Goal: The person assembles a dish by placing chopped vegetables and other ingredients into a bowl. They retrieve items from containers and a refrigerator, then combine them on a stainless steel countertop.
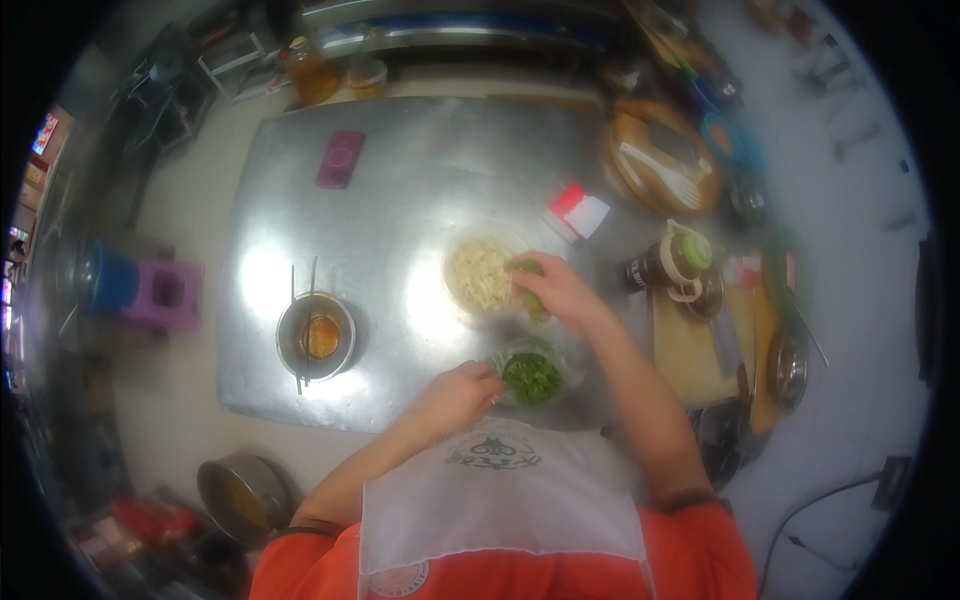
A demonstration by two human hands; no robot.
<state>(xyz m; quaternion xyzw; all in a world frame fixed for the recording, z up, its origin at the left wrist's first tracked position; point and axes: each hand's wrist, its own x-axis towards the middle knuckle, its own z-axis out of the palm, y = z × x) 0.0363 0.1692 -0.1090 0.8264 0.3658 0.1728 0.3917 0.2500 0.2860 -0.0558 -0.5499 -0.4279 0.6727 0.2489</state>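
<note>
My right hand (550,289) is closed around a bunch of chopped greens (530,268), held at the right rim of a bowl of pale noodles (482,275). Close to my apron, my left hand (470,390) pinches the edge of a clear plastic bag (503,362). More chopped greens (532,378) lie inside the bag. Farther left on the steel table stands a metal pot (346,350) with a brownish-orange content and a pair of chopsticks (304,340) across it.
A purple phone-like slab (341,160) lies at the table's far left, and a red-and-white box (577,212) beyond the bowl. To the right are a dark bottle (645,270), a cutting board (690,345) with a knife, and a round wooden board (625,150).
</note>
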